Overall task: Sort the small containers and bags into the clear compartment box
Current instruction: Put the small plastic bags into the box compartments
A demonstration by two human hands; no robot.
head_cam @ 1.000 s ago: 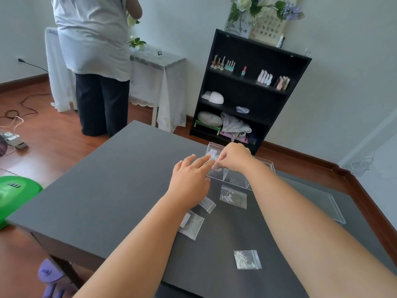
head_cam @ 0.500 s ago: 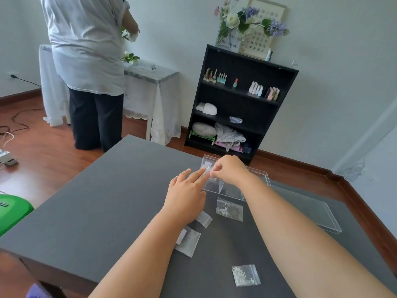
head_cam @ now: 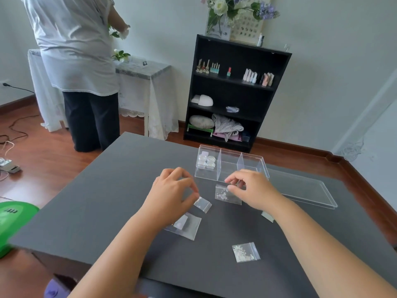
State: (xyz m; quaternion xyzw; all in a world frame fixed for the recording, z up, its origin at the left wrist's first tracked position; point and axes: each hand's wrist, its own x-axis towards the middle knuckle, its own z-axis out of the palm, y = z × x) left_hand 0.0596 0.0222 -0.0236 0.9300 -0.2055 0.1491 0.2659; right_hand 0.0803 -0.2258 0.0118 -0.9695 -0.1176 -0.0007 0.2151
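Note:
The clear compartment box (head_cam: 250, 163) stands at the far middle of the grey table (head_cam: 96, 201). Its left compartment holds small round clear containers (head_cam: 206, 161); the other two look empty. My right hand (head_cam: 254, 189) pinches the top edge of a bag of white beads (head_cam: 224, 195) just in front of the box. My left hand (head_cam: 171, 190) is curled, its fingertips closed on the corner of a small bag (head_cam: 203, 204). A larger clear bag (head_cam: 185, 226) lies under my left wrist. Another bead bag (head_cam: 246, 252) lies near the front. A small bag (head_cam: 267, 216) shows beside my right forearm.
The box's clear lid (head_cam: 300, 190) lies flat to the right of the box. A person (head_cam: 79, 61) stands with their back to me at a white-draped table, back left. A black shelf (head_cam: 236, 93) stands behind the table. A green object (head_cam: 12, 220) sits on the floor, left.
Both hands have drawn back from the box's left compartment toward me. The round containers now show in that compartment, and each hand has come down on a bag.

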